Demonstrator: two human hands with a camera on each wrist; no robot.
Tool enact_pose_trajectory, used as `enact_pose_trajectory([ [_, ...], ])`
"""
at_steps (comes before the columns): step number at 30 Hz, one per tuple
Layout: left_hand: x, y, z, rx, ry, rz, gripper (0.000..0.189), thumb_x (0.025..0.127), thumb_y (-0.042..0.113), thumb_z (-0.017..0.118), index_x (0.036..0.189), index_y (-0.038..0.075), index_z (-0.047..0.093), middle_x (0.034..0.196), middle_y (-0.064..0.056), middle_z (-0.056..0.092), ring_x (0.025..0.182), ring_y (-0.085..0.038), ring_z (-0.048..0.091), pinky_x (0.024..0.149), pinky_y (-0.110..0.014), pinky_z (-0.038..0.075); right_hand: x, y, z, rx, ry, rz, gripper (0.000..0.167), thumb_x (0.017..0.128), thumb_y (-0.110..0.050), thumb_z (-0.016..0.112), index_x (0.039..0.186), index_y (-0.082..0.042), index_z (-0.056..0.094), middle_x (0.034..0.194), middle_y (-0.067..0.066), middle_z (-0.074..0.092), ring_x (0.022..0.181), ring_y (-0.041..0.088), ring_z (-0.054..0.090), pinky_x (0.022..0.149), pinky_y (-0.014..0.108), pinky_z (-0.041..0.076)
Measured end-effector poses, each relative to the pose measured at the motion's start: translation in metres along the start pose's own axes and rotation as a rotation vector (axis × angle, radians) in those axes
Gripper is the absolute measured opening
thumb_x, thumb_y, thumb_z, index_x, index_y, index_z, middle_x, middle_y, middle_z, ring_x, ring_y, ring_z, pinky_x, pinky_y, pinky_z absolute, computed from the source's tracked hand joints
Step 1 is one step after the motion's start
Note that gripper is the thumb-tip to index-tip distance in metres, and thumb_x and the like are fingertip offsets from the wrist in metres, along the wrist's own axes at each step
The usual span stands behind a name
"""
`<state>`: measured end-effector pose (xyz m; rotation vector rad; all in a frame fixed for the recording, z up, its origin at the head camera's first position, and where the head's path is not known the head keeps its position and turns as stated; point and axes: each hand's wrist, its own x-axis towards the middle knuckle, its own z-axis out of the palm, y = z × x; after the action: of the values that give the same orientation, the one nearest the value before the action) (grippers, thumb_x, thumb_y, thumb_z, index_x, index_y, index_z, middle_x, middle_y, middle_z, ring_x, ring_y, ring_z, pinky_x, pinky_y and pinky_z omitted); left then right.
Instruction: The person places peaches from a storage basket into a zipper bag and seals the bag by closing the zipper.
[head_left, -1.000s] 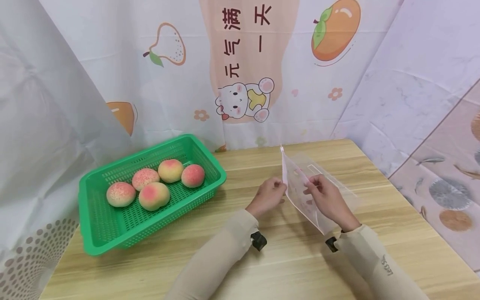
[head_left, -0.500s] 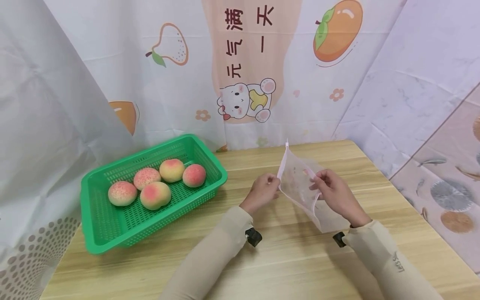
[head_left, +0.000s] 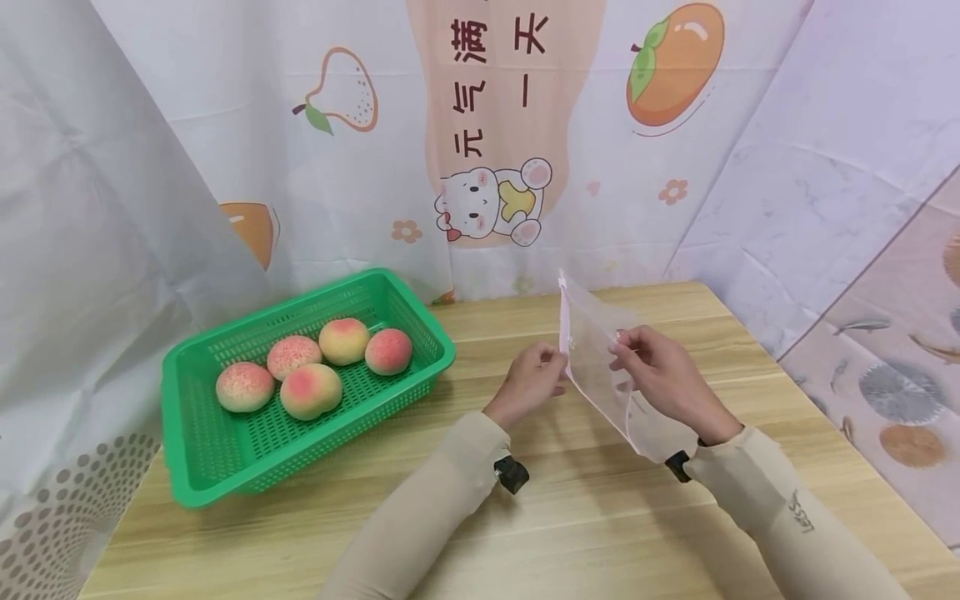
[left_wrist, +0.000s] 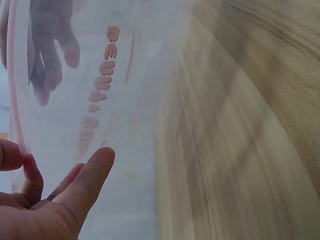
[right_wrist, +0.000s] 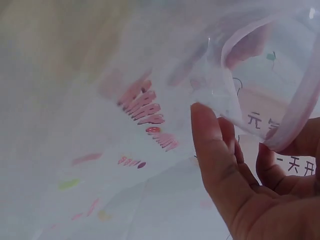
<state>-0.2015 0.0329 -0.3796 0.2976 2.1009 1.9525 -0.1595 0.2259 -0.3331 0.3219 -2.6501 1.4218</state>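
Observation:
A translucent zip bag (head_left: 596,375) with pale pink edging stands tilted between both hands over the right part of the table. My left hand (head_left: 528,379) pinches its left edge between thumb and fingers, below the zip slider (head_left: 562,283). On the opposite side, my right hand (head_left: 667,379) pinches the other edge. The bag's mouth gapes in the right wrist view, where the pink zip strip (right_wrist: 300,107) curves away from the thumb. Reddish printed lettering (left_wrist: 102,82) runs down the film in the left wrist view, and the right hand's fingers show through it.
A green plastic basket (head_left: 352,429) stands on the left of the wooden table (head_left: 540,533). Several peaches (head_left: 311,392) lie in it. A printed curtain (head_left: 337,208) hangs behind the table's back edge, and a marbled one (head_left: 810,192) along the right.
My hands have moved a little apart and slightly away from the body, still pinching the bag. Its mouth spread wider half a second ago and looks narrower now. The basket and peaches stay put.

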Motion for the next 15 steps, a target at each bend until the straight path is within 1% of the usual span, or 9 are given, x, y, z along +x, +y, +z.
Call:
enact_pose_trajectory([
  [2,0.0,-0.001,-0.001,-0.004,0.0,0.005,0.023,0.101,0.017,0.05,0.107,-0.003,0.059,0.11,-0.013,0.062,0.092,-0.02,0.067,0.08,-0.031,0.059,0.0,-0.002,0.001,0.013,-0.011,0.002,0.021,0.103,-0.012,0.055,0.107,0.008,0.056,0.099,0.022,0.067,0.081,0.024,0.07,0.063,0.031,0.06],
  [6,0.0,-0.004,-0.005,0.007,0.003,0.008,0.023,0.102,0.016,0.049,0.107,-0.003,0.058,0.112,-0.014,0.061,0.096,-0.022,0.067,0.082,-0.033,0.058,0.0,-0.004,0.001,0.031,-0.026,0.027,0.023,0.104,-0.015,0.054,0.108,0.008,0.054,0.1,0.021,0.067,0.074,0.02,0.07,0.063,0.031,0.06],
  [10,0.0,-0.005,-0.01,0.033,0.02,0.006,0.022,0.101,0.016,0.049,0.105,-0.003,0.059,0.113,-0.015,0.061,0.096,-0.024,0.068,0.078,-0.029,0.059,0.0,-0.004,-0.003,0.061,-0.034,0.057,0.024,0.105,-0.015,0.052,0.109,0.009,0.052,0.101,0.024,0.066,0.076,0.026,0.071,0.065,0.036,0.06],
  [12,0.0,-0.005,-0.012,0.044,0.029,0.005,0.022,0.101,0.016,0.049,0.104,-0.002,0.06,0.113,-0.015,0.061,0.095,-0.025,0.068,0.076,-0.029,0.059,0.001,-0.004,-0.007,0.071,-0.039,0.062,0.023,0.105,-0.013,0.051,0.109,0.01,0.052,0.102,0.026,0.065,0.08,0.031,0.071,0.066,0.037,0.061],
  [13,0.0,-0.005,-0.014,0.05,0.032,0.005,0.022,0.101,0.016,0.049,0.104,-0.002,0.06,0.114,-0.016,0.061,0.094,-0.025,0.068,0.076,-0.029,0.059,0.001,-0.004,-0.008,0.074,-0.042,0.067,0.023,0.105,-0.012,0.05,0.109,0.011,0.051,0.102,0.026,0.064,0.083,0.032,0.071,0.067,0.038,0.061],
  [15,0.0,-0.005,-0.016,0.061,0.039,0.005,0.022,0.1,0.017,0.048,0.104,-0.002,0.06,0.115,-0.016,0.061,0.092,-0.026,0.069,0.077,-0.03,0.059,0.003,-0.003,-0.012,0.078,-0.046,0.073,0.023,0.106,-0.012,0.049,0.11,0.011,0.05,0.106,0.028,0.063,0.086,0.028,0.07,0.067,0.037,0.061],
])
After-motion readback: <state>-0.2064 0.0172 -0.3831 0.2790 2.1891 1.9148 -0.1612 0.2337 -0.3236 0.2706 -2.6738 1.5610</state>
